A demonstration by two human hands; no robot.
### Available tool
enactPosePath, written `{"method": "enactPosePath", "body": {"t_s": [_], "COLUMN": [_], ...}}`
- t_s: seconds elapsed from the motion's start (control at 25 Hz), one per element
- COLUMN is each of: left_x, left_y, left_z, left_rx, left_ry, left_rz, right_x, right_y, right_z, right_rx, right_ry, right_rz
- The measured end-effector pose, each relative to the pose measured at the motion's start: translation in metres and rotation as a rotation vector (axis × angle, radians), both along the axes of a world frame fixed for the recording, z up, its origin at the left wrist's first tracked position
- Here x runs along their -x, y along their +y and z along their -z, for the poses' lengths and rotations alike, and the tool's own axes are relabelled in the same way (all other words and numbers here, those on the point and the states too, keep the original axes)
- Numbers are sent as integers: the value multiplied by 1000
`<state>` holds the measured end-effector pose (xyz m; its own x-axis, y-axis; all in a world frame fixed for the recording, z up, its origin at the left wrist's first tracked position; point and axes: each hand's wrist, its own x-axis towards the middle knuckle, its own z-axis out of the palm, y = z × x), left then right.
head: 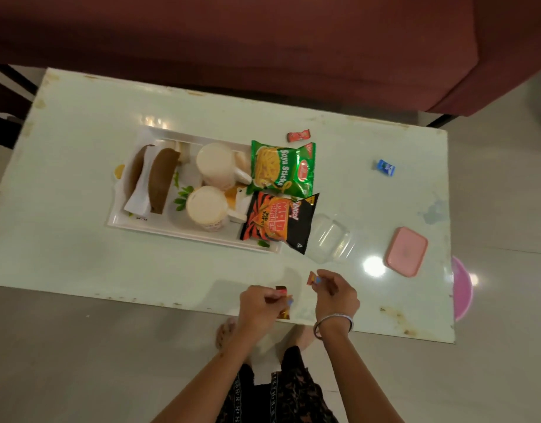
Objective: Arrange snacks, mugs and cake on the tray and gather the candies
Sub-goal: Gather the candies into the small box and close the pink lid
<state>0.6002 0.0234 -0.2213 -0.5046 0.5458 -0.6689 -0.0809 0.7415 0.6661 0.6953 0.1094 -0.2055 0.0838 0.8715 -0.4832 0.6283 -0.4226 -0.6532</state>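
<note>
Already the tray [159, 228] carries cake slices, two mugs and both snack packets. At the table's near edge, the left hand [263, 306] is closed around some candies [282, 290], and the right hand [333, 290] pinches one more [313, 279]. A red candy [299, 135] and a blue candy [385, 167] lie toward the far right corner; reaching there with full fists could spill some.
</note>
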Motion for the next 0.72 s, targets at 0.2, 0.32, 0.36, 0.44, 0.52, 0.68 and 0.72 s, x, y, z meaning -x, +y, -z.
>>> {"method": "enactPosePath", "body": {"t_s": [0.2, 0.32, 0.36, 0.44, 0.52, 0.68, 0.72], "left_x": [-38, -43, -43, -45, -48, -59, -62], "left_y": [72, 110, 122, 142, 157, 173, 174], "left_z": [-18, -21, -20, -18, -18, -16, -16], "left_rx": [-85, -76, -65, -31, -7, 23, 33], "left_ry": [-85, -61, -45, 17, 62, 90, 92], "left_rz": [-253, -361, -374, -368, -364, -404, -399], "right_x": [-14, -16, -16, -21, -27, -37, -38], "right_y": [68, 102, 110, 122, 129, 146, 151], "right_z": [-5, 0, 2, 5, 7, 11, 13], "right_rx": [-59, 17, 43, 66, 37, -30, -49], "right_ry": [123, 148, 135, 106, 85, 56, 47], "right_rz": [11, -95, -134, -182, -182, -118, -107]}}
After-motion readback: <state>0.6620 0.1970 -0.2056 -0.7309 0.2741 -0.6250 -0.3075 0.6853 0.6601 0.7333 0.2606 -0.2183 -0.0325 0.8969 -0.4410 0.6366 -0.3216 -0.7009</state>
